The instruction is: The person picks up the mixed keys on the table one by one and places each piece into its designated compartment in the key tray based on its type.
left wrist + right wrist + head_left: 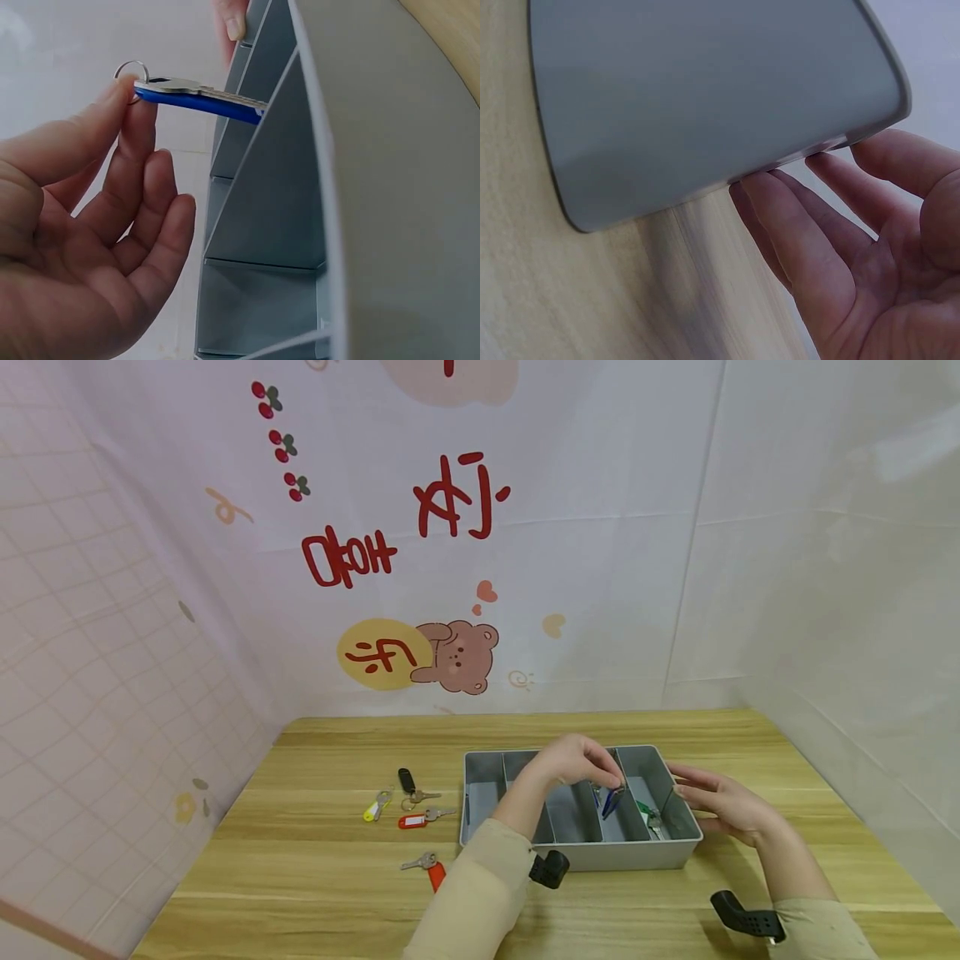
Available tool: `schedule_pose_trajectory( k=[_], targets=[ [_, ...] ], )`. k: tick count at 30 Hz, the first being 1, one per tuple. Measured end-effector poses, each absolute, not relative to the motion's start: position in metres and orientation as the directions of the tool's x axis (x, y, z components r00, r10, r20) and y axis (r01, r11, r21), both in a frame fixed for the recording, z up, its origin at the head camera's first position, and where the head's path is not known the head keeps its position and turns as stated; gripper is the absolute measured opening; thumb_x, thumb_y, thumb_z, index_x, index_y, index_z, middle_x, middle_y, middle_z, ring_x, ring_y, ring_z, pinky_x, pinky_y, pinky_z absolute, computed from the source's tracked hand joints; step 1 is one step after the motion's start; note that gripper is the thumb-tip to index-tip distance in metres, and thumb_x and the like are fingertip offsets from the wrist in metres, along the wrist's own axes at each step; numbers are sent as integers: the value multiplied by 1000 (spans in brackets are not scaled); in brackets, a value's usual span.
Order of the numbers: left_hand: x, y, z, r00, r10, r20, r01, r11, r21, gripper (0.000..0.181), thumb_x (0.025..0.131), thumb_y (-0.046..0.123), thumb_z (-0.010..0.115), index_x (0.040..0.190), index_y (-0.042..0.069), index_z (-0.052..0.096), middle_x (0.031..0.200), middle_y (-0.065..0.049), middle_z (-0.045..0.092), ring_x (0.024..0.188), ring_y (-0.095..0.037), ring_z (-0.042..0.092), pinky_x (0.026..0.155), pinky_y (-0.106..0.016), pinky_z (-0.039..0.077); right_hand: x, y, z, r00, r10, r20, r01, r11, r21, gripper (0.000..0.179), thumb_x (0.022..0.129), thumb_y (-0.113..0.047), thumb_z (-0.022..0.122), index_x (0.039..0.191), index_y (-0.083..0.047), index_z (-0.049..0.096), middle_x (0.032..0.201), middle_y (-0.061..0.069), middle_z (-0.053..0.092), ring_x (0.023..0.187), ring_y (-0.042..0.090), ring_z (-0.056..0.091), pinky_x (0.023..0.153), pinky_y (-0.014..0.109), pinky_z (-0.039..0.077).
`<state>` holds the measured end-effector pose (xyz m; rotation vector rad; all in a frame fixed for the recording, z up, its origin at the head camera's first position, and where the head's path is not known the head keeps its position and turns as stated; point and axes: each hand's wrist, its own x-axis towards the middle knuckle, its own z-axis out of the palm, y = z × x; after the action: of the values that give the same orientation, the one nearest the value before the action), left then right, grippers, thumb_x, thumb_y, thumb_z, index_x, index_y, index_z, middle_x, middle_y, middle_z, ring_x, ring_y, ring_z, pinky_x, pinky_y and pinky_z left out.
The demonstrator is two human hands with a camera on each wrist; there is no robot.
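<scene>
My left hand [573, 760] pinches a metal key ring [126, 66] between thumb and fingertips. From it hang a silver key [180, 86] and a blue key tag [611, 803], pointing down over the second compartment from the right of a grey divided box [592, 857]. In the left wrist view the end of the tag overlaps a divider edge. My right hand [727, 806] touches the box's right end, its fingers against the outer wall near the rim. A green-tagged key [655, 823] lies in the rightmost compartment.
Left of the box on the wooden table [315, 860] lie a yellow-tagged key [378, 806], a key with a black fob [407, 780] and a red-tagged key [412, 821]. Another key with a red tag [437, 877] is partly behind my left sleeve. A printed cloth [600, 568] hangs behind.
</scene>
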<state>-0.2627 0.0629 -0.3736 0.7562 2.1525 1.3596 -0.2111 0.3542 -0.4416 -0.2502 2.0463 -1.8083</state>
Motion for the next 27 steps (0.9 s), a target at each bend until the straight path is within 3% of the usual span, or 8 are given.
schedule_pose_trajectory(
  k=[3, 13, 18, 23, 27],
  targets=[
    [-264, 65, -376, -738, 666, -111, 217, 389, 895, 6, 87, 7, 76, 91, 5, 79, 85, 3, 71, 77, -6, 62, 76, -26, 52, -211, 355, -441, -904, -390, -172, 125, 142, -982, 52, 106, -15, 47, 154, -3, 31, 142, 12, 50, 112, 6, 58, 90, 43, 53],
    [-263, 70, -380, -755, 646, -111, 252, 443, 860, 4, 87, 8, 77, 89, 8, 79, 80, 7, 69, 74, -6, 62, 84, -36, 53, -210, 355, -441, -902, -394, -175, 130, 137, -982, 53, 106, -15, 48, 154, -2, 31, 140, 8, 51, 111, 7, 59, 91, 43, 52],
    [-263, 70, -383, -767, 632, -112, 242, 446, 862, 4, 86, 6, 77, 89, 8, 79, 80, 6, 69, 73, -6, 62, 80, -32, 54, -210, 354, -442, -904, -391, -171, 130, 130, -983, 51, 106, -15, 48, 154, -6, 35, 138, 7, 53, 111, 7, 59, 90, 43, 53],
    [-263, 69, -383, -792, 596, -131, 215, 474, 854, 11, 88, 10, 76, 99, 8, 78, 85, 5, 69, 75, -9, 65, 76, -29, 53, -210, 353, -442, -908, -381, -172, 120, 156, -980, 56, 106, -16, 49, 154, 1, 28, 143, 15, 48, 111, 8, 58, 91, 44, 53],
    [-262, 69, -381, -804, 578, -137, 212, 494, 843, 20, 89, 13, 76, 108, 10, 75, 88, 4, 69, 82, -19, 67, 73, -28, 52, -210, 353, -443, -908, -382, -171, 113, 168, -979, 60, 106, -17, 48, 154, 7, 20, 144, 17, 46, 112, 9, 58, 91, 45, 52]
  ],
)
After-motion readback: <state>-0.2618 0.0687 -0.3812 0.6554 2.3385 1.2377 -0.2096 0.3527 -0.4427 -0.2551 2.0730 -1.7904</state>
